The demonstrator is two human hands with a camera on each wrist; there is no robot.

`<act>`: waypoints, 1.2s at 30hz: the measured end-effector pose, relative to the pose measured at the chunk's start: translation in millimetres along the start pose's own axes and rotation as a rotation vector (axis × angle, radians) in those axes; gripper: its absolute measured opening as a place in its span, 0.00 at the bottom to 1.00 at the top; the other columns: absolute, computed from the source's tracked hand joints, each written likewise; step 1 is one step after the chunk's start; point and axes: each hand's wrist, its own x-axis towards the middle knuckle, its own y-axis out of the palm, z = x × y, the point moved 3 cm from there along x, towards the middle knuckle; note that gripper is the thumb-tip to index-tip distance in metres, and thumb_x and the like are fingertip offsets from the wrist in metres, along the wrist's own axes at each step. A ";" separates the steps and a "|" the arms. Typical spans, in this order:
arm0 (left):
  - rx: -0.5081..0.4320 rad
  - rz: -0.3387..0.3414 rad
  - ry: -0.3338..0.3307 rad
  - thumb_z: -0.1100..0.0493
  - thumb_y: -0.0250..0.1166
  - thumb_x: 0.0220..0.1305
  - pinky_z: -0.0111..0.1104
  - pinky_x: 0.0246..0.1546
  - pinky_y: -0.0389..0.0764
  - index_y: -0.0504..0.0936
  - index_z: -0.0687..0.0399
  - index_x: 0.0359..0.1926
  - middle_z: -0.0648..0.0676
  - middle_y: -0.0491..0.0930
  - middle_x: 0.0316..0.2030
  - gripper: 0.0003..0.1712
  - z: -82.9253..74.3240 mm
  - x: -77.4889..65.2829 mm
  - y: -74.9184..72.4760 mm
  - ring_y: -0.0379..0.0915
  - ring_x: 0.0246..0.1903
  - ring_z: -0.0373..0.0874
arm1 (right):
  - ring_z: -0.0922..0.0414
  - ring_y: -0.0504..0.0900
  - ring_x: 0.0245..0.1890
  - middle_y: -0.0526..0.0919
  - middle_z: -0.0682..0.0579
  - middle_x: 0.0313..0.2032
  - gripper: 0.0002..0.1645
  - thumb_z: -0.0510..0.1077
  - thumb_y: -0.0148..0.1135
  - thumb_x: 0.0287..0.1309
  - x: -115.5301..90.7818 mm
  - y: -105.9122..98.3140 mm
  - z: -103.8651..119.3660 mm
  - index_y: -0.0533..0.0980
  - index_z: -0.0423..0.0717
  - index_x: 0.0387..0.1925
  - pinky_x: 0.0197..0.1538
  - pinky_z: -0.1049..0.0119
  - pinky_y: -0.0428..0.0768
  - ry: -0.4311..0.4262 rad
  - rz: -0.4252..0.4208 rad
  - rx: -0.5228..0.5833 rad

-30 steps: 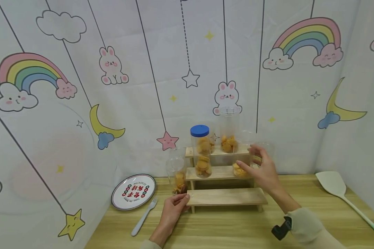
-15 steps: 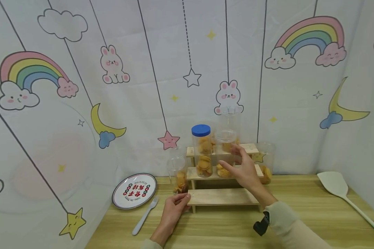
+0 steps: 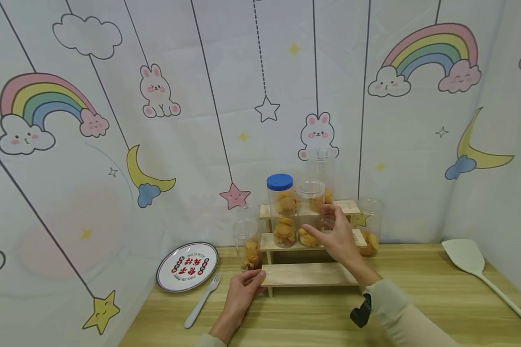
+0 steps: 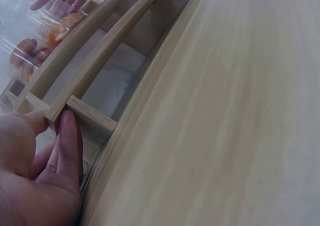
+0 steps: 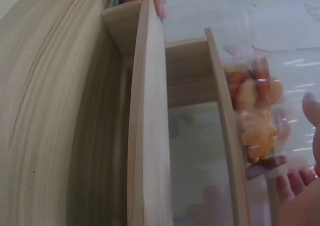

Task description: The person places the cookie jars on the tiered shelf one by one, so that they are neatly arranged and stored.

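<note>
A three-step wooden display rack (image 3: 310, 274) stands on the table. My left hand (image 3: 241, 294) pinches the left end of its lowest step, as the left wrist view also shows. On the middle step is a clear, lidless jar (image 3: 308, 217) with yellow cookies at its bottom. My right hand (image 3: 338, 238) holds this jar from the right, thumb in front and fingers round the far side. Just left of it, close by, stands a clear jar with a blue lid (image 3: 280, 217). In the right wrist view, my right hand (image 5: 302, 191) lies partly outside the frame.
A taller clear jar (image 3: 320, 168) stands on the top step. More cookie jars flank the rack, one at left (image 3: 247, 241) and one at right (image 3: 371, 231). Left lie a plate (image 3: 186, 267) and a fork (image 3: 202, 302); right, a pale spatula (image 3: 464, 258).
My right hand has brought the lidless jar leftwards along the middle step, from its right end to beside the blue-lidded jar. The left hand has kept its place on the lowest step.
</note>
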 end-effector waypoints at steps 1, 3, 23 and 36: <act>-0.001 0.000 0.000 0.49 0.68 0.68 0.32 0.44 0.89 0.80 0.68 0.57 0.61 0.84 0.52 0.28 0.3 0.0 0.1 0.84 0.43 0.40 | 0.48 0.76 0.62 0.74 0.45 0.62 0.51 0.60 0.78 0.49 -0.4 0.2 -0.1 0.63 0.44 0.67 0.63 0.50 0.81 0.004 0.002 0.001; 0.001 -0.002 0.000 0.49 0.68 0.68 0.33 0.44 0.89 0.81 0.68 0.57 0.61 0.84 0.52 0.28 0.6 0.0 0.5 0.84 0.43 0.41 | 0.48 0.76 0.62 0.73 0.45 0.62 0.51 0.61 0.78 0.49 -1.0 0.4 0.0 0.62 0.45 0.67 0.64 0.50 0.80 0.011 0.004 0.003; -0.008 0.001 0.004 0.49 0.68 0.68 0.31 0.43 0.89 0.80 0.68 0.57 0.61 0.85 0.52 0.28 -0.8 -0.4 0.4 0.84 0.40 0.39 | 0.43 0.69 0.66 0.69 0.42 0.66 0.44 0.44 0.73 0.59 -35.5 -49.5 6.1 0.61 0.43 0.72 0.71 0.49 0.71 -0.033 0.014 0.005; -0.007 -0.004 0.000 0.49 0.68 0.67 0.31 0.43 0.89 0.81 0.68 0.57 0.61 0.85 0.51 0.28 3.5 2.9 0.0 0.84 0.38 0.40 | 0.61 0.76 0.55 0.76 0.41 0.59 0.33 0.43 0.67 0.65 -38.8 -124.2 -54.8 0.68 0.42 0.68 0.52 0.89 0.74 -0.002 -0.241 -0.100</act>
